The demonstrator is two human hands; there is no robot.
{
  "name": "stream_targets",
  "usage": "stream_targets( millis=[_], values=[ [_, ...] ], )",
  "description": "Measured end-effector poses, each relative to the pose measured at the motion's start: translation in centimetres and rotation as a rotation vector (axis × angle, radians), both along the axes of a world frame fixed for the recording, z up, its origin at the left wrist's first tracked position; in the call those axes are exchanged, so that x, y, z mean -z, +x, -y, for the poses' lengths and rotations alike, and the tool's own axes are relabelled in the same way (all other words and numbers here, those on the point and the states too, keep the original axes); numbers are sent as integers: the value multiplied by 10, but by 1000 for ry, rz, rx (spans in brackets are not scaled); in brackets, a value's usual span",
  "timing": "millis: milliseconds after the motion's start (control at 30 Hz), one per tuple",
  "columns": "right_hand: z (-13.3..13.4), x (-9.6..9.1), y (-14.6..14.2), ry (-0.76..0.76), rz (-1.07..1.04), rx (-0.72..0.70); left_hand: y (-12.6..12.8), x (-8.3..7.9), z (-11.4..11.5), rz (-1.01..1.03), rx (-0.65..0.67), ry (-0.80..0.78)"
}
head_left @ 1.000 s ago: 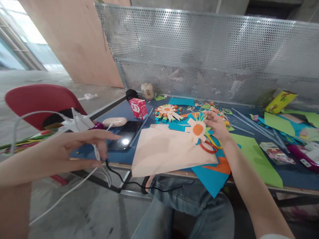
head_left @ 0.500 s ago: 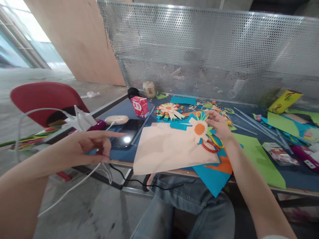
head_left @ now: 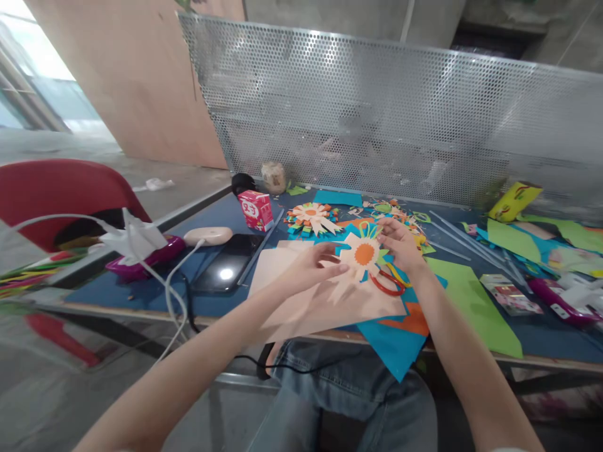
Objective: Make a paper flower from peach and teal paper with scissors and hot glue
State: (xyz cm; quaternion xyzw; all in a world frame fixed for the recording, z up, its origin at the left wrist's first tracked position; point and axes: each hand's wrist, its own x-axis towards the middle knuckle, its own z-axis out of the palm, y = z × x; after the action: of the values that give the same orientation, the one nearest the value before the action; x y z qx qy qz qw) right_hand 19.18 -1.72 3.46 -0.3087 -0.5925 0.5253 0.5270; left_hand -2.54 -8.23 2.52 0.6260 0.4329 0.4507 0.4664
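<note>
A layered paper flower [head_left: 363, 255] with cream petals, an orange centre and green loops is held up by my right hand [head_left: 399, 246], whose fingers pinch it at the upper right edge. At the flower's left side is my left hand [head_left: 316, 269], thumb and fingers apart around the petals; contact is unclear. Below the flower lies a cream paper sheet [head_left: 372, 307] on the table. Scissors with red and yellow handles [head_left: 387, 290] rest just under the flower, their blades hidden. A second, similar paper flower [head_left: 311, 216] lies farther back.
A phone [head_left: 228, 263], a pink box [head_left: 255, 210] and a white oval device [head_left: 208, 236] with a cable are at left. Green paper [head_left: 480, 307], blue paper [head_left: 396, 345] and a yellow roll [head_left: 514, 201] lie rightward. A perforated metal panel [head_left: 292, 81] stands behind the table.
My left hand has moved right, from the phone to the paper flower's left side. My right hand still holds the flower. The view has shifted slightly.
</note>
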Motion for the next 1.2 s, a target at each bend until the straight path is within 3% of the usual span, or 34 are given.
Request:
stream_targets(
  millis=[133, 333, 767, 1200],
  values=[
    [-5, 2, 2, 33, -35, 11, 29, -1, -21, 175, 19, -47],
    [-8, 0, -1, 22, -91, 47, 23, 5, -41, 151, -98, 116],
    [-9, 6, 0, -48, -100, 45, 15, 10, -48, 141, -182, 322],
    [-11, 8, -2, -18, -40, 73, 13, 13, -52, 195, -206, 320]
  ],
)
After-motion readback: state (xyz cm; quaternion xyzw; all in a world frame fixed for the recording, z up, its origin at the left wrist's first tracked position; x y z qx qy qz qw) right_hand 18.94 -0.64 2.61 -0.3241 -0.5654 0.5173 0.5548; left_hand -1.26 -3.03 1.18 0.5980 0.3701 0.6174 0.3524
